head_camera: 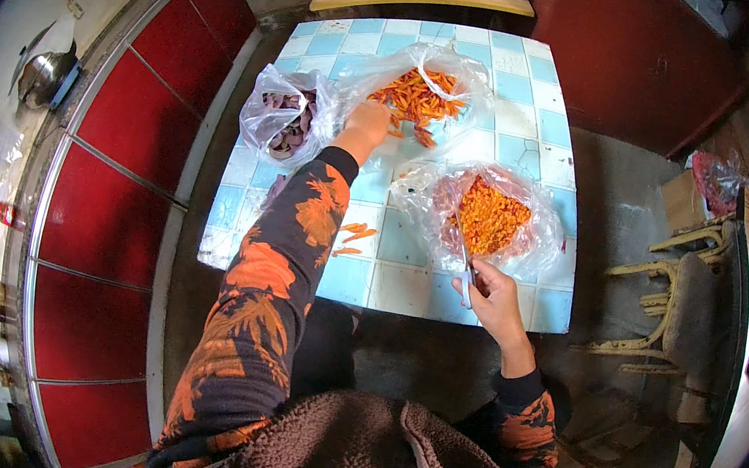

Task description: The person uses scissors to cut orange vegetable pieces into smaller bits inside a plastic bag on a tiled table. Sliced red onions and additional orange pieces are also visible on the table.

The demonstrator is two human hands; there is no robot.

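My left hand (368,124) reaches to the near-left edge of a pile of orange-red chili peppers (423,93), which lies in an opened clear plastic bag (474,78). Its fingertips are at the peppers, but whether they pinch one is hidden. In my right hand (496,298) is a pair of scissors (468,284), blades pointing away over the near-left rim of a second clear bag (541,244). That bag holds chopped orange chili pieces (493,213). Several loose peppers (355,233) lie on the checkered tabletop (403,287) between my arms.
A plastic bag (256,114) of purplish pieces (292,129) stands at the table's left. Red-fronted cabinets (109,222) run along the left. Beyond the table, a wooden board (424,3) bears a bowl and bagged produce. Chairs (678,299) stand to the right.
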